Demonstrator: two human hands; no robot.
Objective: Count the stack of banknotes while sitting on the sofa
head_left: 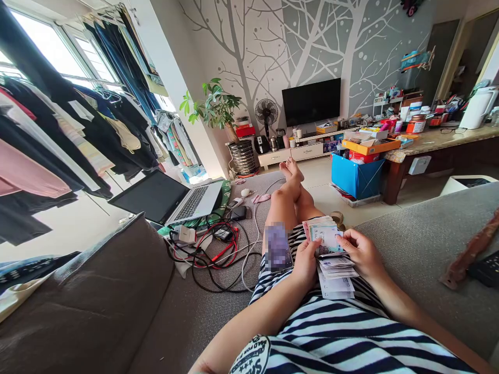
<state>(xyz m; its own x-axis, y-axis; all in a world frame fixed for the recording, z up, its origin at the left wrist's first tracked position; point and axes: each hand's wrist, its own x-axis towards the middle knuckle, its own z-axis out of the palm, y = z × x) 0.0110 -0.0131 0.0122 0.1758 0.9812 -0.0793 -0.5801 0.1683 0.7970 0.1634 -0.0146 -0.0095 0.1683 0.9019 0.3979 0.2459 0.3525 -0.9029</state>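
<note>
A fanned bundle of banknotes (326, 236) is held over my lap, with pinkish and pale bluish notes showing. My left hand (306, 258) is closed round the bundle's left side, its thumb on the face of the front note. At the right edge, my right hand (362, 253) pinches the notes between thumb and fingers. Just below, more pale purplish notes (337, 280) hang down or lie against the striped cloth; which hand holds them, if any, I cannot tell. A flat purple rectangle (278, 248), partly pixelated, rests on my left thigh beside my left hand.
My legs stretch along a grey sofa (218, 311). To the left are an open laptop (191, 202) and tangled cables (218, 244). A brown strip-like thing (471, 249) and a black remote (487, 269) lie at right. Beyond stand a blue box (356, 174) and a cluttered counter (440, 140).
</note>
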